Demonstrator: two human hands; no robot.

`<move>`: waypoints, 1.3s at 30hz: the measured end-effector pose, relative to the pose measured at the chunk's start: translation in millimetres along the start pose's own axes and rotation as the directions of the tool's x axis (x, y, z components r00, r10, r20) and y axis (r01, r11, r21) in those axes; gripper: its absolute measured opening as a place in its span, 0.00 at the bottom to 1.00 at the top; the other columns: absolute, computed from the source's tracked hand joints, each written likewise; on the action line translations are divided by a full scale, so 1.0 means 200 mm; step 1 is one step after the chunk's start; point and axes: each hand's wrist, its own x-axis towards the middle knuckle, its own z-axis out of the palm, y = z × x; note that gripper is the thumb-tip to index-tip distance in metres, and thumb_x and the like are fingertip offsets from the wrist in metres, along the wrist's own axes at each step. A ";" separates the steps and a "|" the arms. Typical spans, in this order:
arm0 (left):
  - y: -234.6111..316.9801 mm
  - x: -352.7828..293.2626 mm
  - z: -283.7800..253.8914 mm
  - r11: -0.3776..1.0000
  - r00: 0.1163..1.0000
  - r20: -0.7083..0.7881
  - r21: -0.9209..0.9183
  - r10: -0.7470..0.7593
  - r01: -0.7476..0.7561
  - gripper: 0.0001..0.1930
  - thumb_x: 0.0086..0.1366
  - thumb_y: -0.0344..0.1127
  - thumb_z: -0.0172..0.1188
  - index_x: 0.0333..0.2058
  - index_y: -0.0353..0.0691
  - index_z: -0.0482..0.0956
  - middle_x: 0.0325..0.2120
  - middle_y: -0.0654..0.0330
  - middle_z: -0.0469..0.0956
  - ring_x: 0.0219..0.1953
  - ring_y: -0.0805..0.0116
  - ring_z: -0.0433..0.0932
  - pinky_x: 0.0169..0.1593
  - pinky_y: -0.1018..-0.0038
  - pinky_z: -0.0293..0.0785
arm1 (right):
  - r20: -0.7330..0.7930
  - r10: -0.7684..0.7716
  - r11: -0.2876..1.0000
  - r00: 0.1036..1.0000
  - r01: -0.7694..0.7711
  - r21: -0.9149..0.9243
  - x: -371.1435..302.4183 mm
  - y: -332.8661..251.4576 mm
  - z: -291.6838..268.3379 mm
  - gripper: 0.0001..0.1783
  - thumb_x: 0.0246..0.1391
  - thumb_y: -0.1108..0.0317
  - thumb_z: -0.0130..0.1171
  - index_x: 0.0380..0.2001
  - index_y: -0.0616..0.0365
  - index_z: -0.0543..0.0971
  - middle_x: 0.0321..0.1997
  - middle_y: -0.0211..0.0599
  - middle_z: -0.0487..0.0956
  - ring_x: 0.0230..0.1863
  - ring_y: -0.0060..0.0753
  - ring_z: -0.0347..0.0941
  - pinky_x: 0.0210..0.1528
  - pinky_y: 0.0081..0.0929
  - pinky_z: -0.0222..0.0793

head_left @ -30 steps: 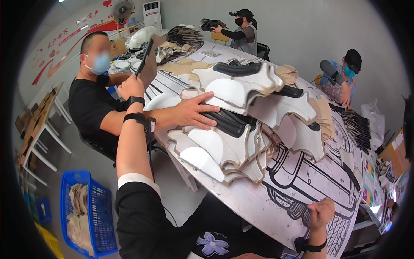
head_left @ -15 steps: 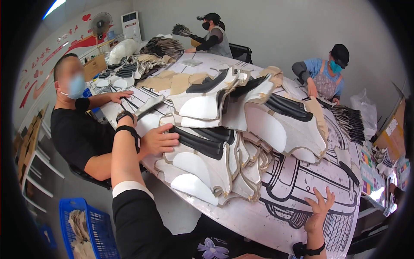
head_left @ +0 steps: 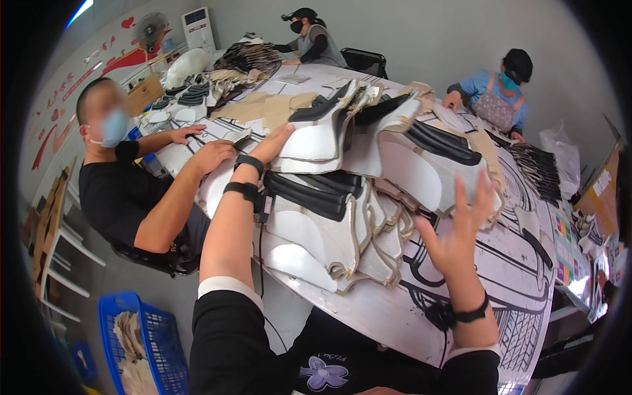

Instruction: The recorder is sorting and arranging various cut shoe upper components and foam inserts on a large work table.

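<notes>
My left hand (head_left: 272,143) lies with fingers stretched out against the left edge of an upper stack of pale fabric pieces (head_left: 304,149), which have white patches and black padded strips. Part of its palm and thumb is hidden. Raised on the right is my right hand (head_left: 455,240), fingers spread and slightly blurred, holding nothing. It is beside another heap of such pieces (head_left: 411,187). Closest to me, between my arms, is a lower stack (head_left: 296,227) with layered, uneven edges. Black straps with small devices and cables circle both wrists.
A white table (head_left: 316,309) with black line drawings bears everything. A co-worker (head_left: 131,184) sits close on the left, forearms on the table; two more people (head_left: 497,99) work across it. A blue basket (head_left: 148,342) of pieces stands on the floor. Dark bundles (head_left: 536,171) lie far right.
My left hand has moved away from me, from the lower stack's black strip to the upper stack. My right hand has risen and moved forward. The far person's held bundle is down.
</notes>
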 end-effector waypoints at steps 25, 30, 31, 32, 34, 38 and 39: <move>0.28 -0.20 0.45 0.654 0.647 -0.292 0.623 0.704 -0.429 0.26 0.48 0.48 0.63 0.47 0.48 0.75 0.47 0.53 0.69 0.43 0.55 0.65 0.49 0.67 0.61 | 0.442 0.724 -0.395 0.529 -0.208 0.895 -0.15 0.50 0.33 0.29 0.56 0.56 0.50 0.57 0.55 0.57 0.53 0.36 0.67 0.51 0.34 0.65 0.53 0.32 0.62; 0.34 -0.28 0.59 0.592 0.590 -0.277 0.671 0.759 -0.446 0.25 0.49 0.47 0.61 0.47 0.46 0.74 0.44 0.58 0.70 0.42 0.58 0.64 0.48 0.68 0.58 | 0.448 0.570 -0.250 0.689 -0.374 0.893 -0.02 0.41 0.33 0.28 0.55 0.57 0.52 0.56 0.53 0.59 0.52 0.36 0.67 0.51 0.35 0.65 0.52 0.35 0.62; 0.35 -0.29 0.60 0.588 0.589 -0.270 0.669 0.762 -0.454 0.25 0.49 0.47 0.61 0.47 0.46 0.74 0.44 0.58 0.70 0.42 0.58 0.64 0.48 0.68 0.58 | 0.442 0.577 -0.248 0.686 -0.369 0.896 -0.02 0.45 0.35 0.28 0.55 0.57 0.52 0.56 0.53 0.59 0.52 0.36 0.67 0.51 0.35 0.65 0.52 0.35 0.62; 0.36 -0.31 0.62 0.579 0.583 -0.254 0.660 0.771 -0.479 0.25 0.49 0.48 0.61 0.47 0.46 0.74 0.44 0.58 0.70 0.42 0.58 0.64 0.48 0.68 0.58 | 0.464 0.599 -0.289 0.653 -0.364 0.886 -0.05 0.53 0.39 0.28 0.54 0.57 0.52 0.56 0.53 0.59 0.52 0.36 0.67 0.52 0.35 0.64 0.53 0.36 0.61; 0.37 -0.31 0.63 0.617 0.636 -0.257 0.651 0.728 -0.443 0.27 0.49 0.52 0.60 0.48 0.49 0.73 0.47 0.57 0.69 0.46 0.54 0.63 0.50 0.64 0.57 | 0.452 0.630 -0.254 0.631 -0.383 0.888 -0.10 0.59 0.45 0.30 0.54 0.57 0.53 0.57 0.52 0.57 0.56 0.37 0.63 0.56 0.35 0.59 0.55 0.38 0.58; 0.36 -0.34 0.63 0.588 0.663 -0.321 0.777 0.677 -0.225 0.29 0.50 0.56 0.59 0.50 0.53 0.71 0.52 0.53 0.65 0.53 0.46 0.60 0.56 0.57 0.52 | 0.347 0.677 -0.141 0.649 -0.349 0.926 -0.19 0.55 0.40 0.36 0.55 0.55 0.51 0.61 0.53 0.50 0.64 0.39 0.49 0.63 0.40 0.48 0.61 0.36 0.48; 0.37 -0.36 0.63 0.574 0.649 -0.350 0.803 0.676 -0.164 0.29 0.50 0.56 0.58 0.51 0.54 0.71 0.54 0.52 0.62 0.56 0.42 0.56 0.57 0.54 0.48 | 0.347 0.679 -0.143 0.646 -0.347 0.927 -0.19 0.57 0.37 0.36 0.55 0.55 0.51 0.61 0.53 0.50 0.64 0.39 0.49 0.63 0.40 0.48 0.61 0.36 0.48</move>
